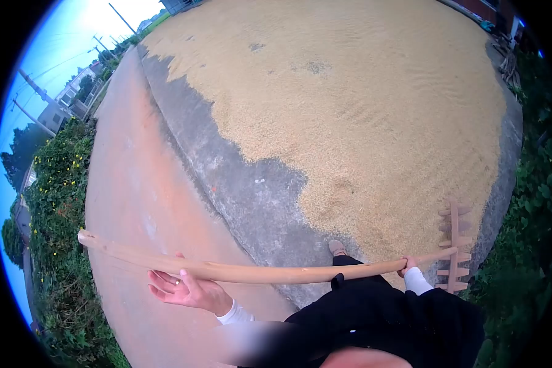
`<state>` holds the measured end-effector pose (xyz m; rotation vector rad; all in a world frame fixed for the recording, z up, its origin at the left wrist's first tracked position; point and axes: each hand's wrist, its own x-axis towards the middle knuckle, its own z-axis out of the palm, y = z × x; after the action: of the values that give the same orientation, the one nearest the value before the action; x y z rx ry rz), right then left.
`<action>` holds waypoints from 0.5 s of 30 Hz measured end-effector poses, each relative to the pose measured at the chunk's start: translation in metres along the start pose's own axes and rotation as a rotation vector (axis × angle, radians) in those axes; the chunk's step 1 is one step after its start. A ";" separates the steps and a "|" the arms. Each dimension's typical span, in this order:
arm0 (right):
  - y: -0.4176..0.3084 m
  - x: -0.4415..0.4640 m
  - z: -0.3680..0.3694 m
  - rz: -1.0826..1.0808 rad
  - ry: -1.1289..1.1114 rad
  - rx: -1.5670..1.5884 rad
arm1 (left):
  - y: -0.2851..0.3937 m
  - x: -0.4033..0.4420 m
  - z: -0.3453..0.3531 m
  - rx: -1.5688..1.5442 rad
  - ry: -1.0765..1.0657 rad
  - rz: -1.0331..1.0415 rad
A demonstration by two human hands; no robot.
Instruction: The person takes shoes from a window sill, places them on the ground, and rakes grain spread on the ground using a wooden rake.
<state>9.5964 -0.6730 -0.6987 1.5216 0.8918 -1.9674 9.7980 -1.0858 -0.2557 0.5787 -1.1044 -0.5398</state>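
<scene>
A long wooden rake handle (288, 275) runs across the view in front of my body. Its toothed wooden head (454, 248) is at the right, over the edge of the spread grain (362, 122). Near that head, my right hand (406, 265) is wrapped round the handle. My left hand (190, 291) is under the handle's left part, palm up with its fingers spread and a ring on one finger; the handle lies across it by the thumb.
Grey concrete (227, 165) borders the grain, with a reddish path (129, 178) to its left. Leafy bushes (64, 227) line the far left, and green plants (536, 184) the right. One shoe (337, 247) shows below the grain's edge.
</scene>
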 end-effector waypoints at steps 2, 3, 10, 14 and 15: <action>-0.018 0.012 0.036 0.017 0.014 0.069 | -0.019 0.014 0.048 -0.483 -0.160 -0.496; -0.022 0.016 0.053 0.009 0.022 0.100 | -0.039 0.017 0.067 -0.670 -0.314 -0.723; -0.007 0.051 0.136 -0.095 0.185 0.115 | -0.132 -0.025 0.176 -0.867 -0.778 -1.311; 0.036 0.057 0.190 -0.084 0.139 0.176 | -0.200 -0.012 0.194 -0.760 -0.845 -1.385; 0.048 0.058 0.204 -0.120 0.145 0.192 | -0.218 -0.006 0.198 -0.754 -0.857 -1.410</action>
<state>9.4855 -0.8568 -0.7311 1.7756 0.8930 -2.1006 9.5869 -1.2731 -0.3397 0.3584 -0.9894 -2.4748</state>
